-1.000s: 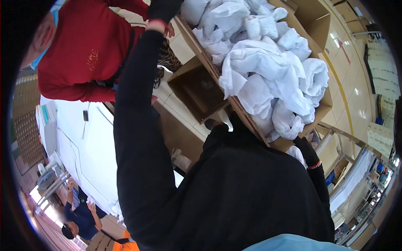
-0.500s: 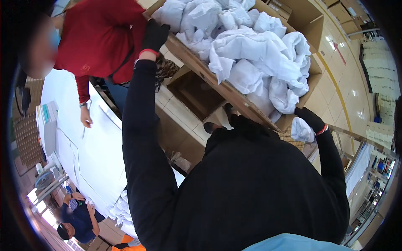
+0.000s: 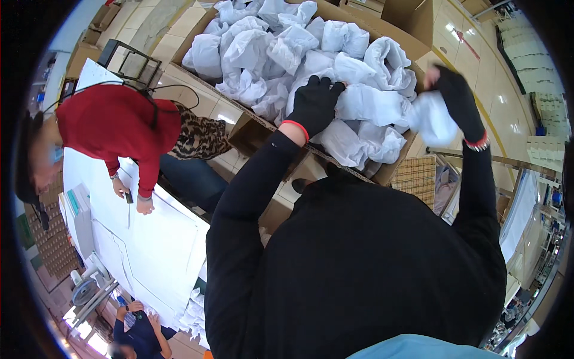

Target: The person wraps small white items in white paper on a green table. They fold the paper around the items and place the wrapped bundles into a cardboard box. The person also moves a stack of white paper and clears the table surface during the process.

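Head view: fingers (image 3: pixel 326 90) of my gloved left hand (image 3: pixel 314 105) press spread and unclenched onto the heap of white bundles (image 3: pixel 281 51) in the cardboard box (image 3: pixel 391 170). My right hand (image 3: pixel 457 102) is clenched around one white bundle (image 3: pixel 430 119), lifted just over the box's right edge. Further left, a person in a red top (image 3: pixel 116 128) leans on a white surface (image 3: pixel 155 251).

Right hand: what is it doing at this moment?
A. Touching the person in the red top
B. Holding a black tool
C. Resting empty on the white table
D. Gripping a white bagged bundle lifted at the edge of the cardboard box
D: the black-gloved right hand is closed on a white bagged bundle raised at the right edge of the cardboard box, while the left hand rests on the pile inside.
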A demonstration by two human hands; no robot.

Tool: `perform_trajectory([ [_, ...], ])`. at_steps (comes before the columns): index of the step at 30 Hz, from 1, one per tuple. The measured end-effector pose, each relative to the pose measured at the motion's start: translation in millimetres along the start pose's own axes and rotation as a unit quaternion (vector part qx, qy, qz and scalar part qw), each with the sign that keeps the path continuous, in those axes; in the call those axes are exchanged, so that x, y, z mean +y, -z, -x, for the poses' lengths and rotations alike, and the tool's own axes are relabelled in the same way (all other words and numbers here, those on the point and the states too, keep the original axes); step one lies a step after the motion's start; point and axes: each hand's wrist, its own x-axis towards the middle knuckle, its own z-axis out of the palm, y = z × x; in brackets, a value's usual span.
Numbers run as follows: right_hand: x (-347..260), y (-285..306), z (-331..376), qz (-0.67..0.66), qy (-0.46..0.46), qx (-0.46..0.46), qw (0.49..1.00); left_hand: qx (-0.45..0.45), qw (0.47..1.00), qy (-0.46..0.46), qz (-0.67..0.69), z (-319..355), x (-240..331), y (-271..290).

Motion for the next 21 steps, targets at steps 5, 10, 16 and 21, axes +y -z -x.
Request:
perform_trajectory([
  [5,101,-80,-86,0.314,0.160,0.289,0.890,0.056,0.998,-0.023,0.007,-13,4,14],
  [10,148,-116,-102,0.271,-0.021,0.004,0.962,0.111,0.992,-0.034,-0.056,-24,32,-12],
  [16,126,-44,-99,0.352,0.016,-0.058,0.934,0.124,0.992,0.019,-0.009,-15,28,6],
  [21,28,-46,-99,0.273,0.222,0.107,0.930,0.099,0.995,0.031,-0.008,6,62,8],
])
